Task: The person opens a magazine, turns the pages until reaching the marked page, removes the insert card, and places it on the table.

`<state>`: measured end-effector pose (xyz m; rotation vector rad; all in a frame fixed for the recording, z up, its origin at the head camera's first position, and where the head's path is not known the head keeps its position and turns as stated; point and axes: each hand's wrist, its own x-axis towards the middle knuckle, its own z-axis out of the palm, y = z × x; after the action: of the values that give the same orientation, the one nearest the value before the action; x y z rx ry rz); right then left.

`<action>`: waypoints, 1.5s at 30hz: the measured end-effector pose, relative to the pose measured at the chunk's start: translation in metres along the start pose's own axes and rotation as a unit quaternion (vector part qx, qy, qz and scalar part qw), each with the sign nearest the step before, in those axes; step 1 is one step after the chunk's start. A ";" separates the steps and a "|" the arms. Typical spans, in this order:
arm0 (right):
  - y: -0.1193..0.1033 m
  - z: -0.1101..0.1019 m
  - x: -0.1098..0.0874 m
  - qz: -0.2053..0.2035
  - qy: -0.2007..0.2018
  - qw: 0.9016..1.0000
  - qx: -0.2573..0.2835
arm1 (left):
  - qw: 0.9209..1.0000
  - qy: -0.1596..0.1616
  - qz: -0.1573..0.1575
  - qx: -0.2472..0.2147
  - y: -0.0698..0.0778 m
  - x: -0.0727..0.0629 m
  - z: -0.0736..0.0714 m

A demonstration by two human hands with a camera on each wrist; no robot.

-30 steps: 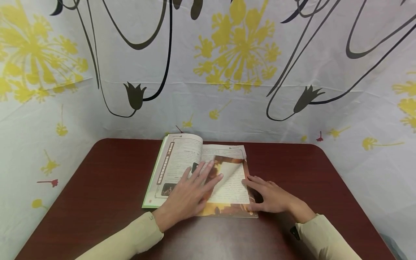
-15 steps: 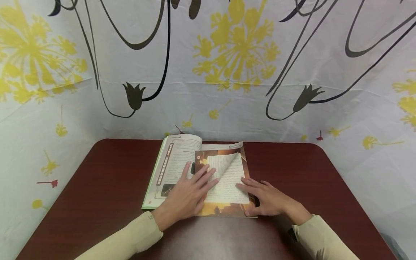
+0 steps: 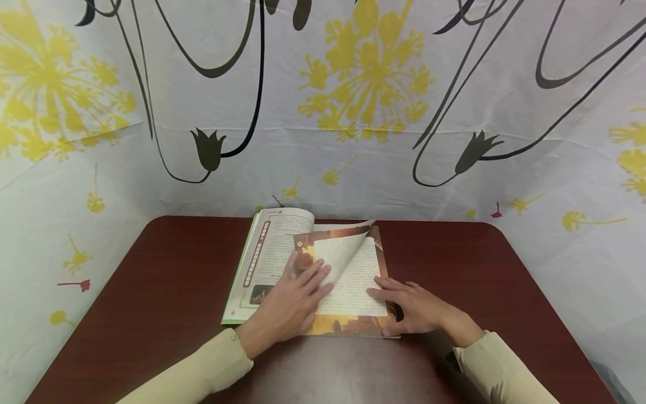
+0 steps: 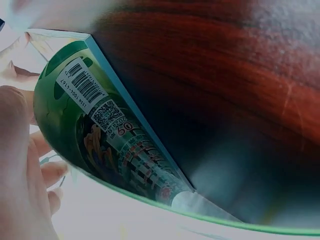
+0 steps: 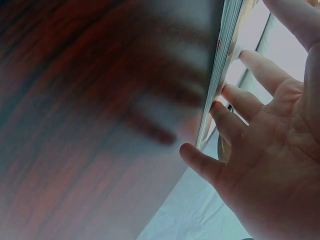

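Note:
An open magazine (image 3: 264, 255) lies on the table, its left page bulging near the spine. A brown-bordered leaf (image 3: 335, 252) curls leftward over the middle, its top edge raised. My left hand (image 3: 285, 303) rests with spread fingers on this leaf and the left side. The right hand (image 3: 416, 306) lies at the right side, long fingers on the right page and thumb by the lower right corner. The left wrist view shows the green back cover (image 4: 65, 107) with a barcode, bowed off the table. In the right wrist view, fingertips touch the page edges (image 5: 220, 65).
The dark red-brown table (image 3: 171, 280) extends around the magazine on both sides and in front. Behind it hangs a white cloth (image 3: 353, 191) printed with yellow flowers and dark stems; the cloth also runs along both sides.
The curled leaf has swung left and now shows more of its printed underside. My right fingers have slid slightly left across the page. The left hand has shifted slightly to the left.

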<state>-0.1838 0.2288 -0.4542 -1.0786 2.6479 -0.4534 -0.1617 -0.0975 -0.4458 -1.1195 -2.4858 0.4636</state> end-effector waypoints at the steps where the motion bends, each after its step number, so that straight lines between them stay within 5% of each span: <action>1: 0.000 0.000 0.000 0.000 -0.001 1.000 0.003 | 1.000 0.000 -0.001 -0.002 0.000 0.000 0.000; 12: 0.002 -0.003 -0.001 -0.001 -0.012 0.999 0.033 | 0.999 0.036 -0.028 -0.021 0.000 0.000 0.001; 23: 0.001 -0.003 -0.001 -0.005 -0.005 0.999 0.041 | 1.000 -0.013 -0.026 -0.001 0.003 -0.002 0.004; 32: 0.004 -0.001 -0.002 -0.002 -0.010 0.999 0.045 | 0.996 -0.068 -0.045 -0.030 0.002 -0.003 0.001; 40: 0.004 -0.001 -0.002 -0.004 -0.009 0.999 0.046 | 0.995 -0.050 -0.060 -0.060 0.000 -0.005 -0.001; 45: 0.003 -0.002 -0.003 -0.012 -0.005 0.999 0.047 | 0.992 -0.067 -0.076 -0.070 0.000 -0.006 -0.002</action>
<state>-0.1841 0.2337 -0.4527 -1.0810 2.5800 -0.5692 -0.1577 -0.1019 -0.4450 -0.9679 -2.7327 0.3351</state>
